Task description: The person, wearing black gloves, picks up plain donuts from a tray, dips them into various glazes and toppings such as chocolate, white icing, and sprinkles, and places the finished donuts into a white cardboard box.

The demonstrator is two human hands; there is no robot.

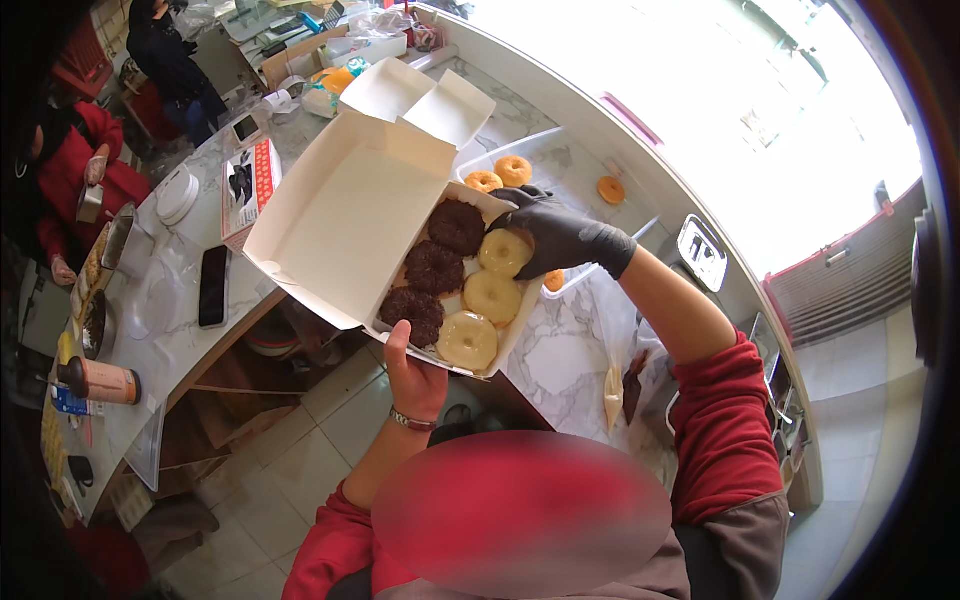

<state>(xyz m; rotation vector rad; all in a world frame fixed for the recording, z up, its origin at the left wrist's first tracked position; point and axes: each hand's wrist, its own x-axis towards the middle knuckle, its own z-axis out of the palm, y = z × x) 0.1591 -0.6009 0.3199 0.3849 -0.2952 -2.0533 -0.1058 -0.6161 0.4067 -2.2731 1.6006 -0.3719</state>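
An open white cardboard box (345, 205) is tilted in front of me, its lid folded back to the left. Three dark chocolate donuts (433, 268) form a row inside. Beside them lie three pale glazed donuts (490, 298). My left hand (412, 380), bare and wearing a watch, grips the box's near edge, thumb inside the wall. My right hand (565, 235), in a black glove, curls around the farthest pale glazed donut (504, 254) at the box's right side. Its fingertips are partly hidden.
Behind the box, a clear tray (545, 140) holds plain donuts (513, 170). Another plain donut (611, 190) lies farther right. Piping bags (613, 395) rest near my right arm. On the left counter are a phone (213, 287) and a cup (105, 381). A person in red (95, 165) stands far left.
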